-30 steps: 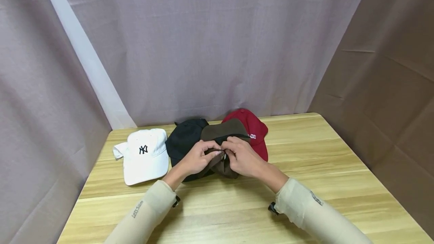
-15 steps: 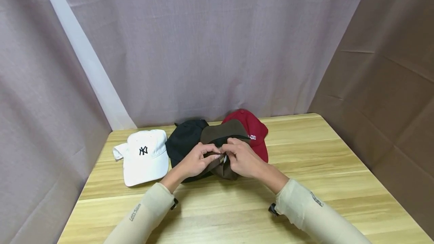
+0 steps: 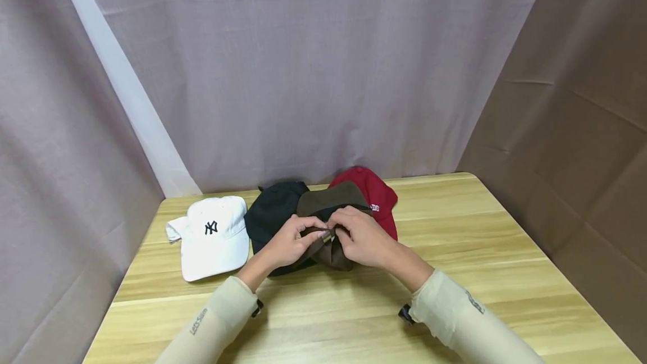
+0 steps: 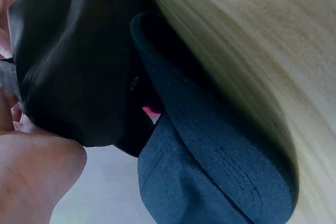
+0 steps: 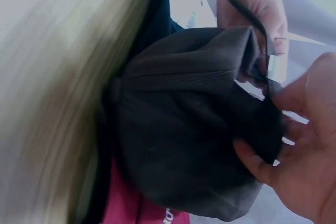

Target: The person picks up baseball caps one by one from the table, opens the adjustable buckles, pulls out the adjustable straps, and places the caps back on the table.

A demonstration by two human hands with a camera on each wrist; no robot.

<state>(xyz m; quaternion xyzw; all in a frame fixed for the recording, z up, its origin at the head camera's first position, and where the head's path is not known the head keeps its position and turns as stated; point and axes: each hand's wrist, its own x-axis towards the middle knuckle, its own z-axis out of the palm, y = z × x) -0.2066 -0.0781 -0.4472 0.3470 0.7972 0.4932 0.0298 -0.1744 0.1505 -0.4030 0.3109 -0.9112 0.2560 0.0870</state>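
A dark brown baseball cap point(image 3: 331, 198) is between my two hands, brim to the back and strap toward me. My left hand point(image 3: 289, 243) pinches the back strap point(image 5: 247, 11) between thumb and fingers. Right beside it, my right hand point(image 3: 366, 239) grips the other side of the cap's back opening, its thumb on the cloth in the right wrist view. A shiny metal buckle point(image 5: 276, 68) on the strap lies between the two hands. The left wrist view shows the crown point(image 4: 73, 61) with part of my left hand at its edge; those fingertips are mostly hidden.
A black cap point(image 3: 275, 212) lies left of the brown cap, partly behind my left hand. Farther left is a white cap point(image 3: 217, 237) with a dark logo. A red cap point(image 3: 371, 195) sits behind to the right. All rest on a wooden table point(image 3: 470, 240) before grey curtains.
The metal buckle has come into clearer sight between my fingers as they work at the strap. Both hands stay close together at nearly the same place. The head view has tilted up slightly.
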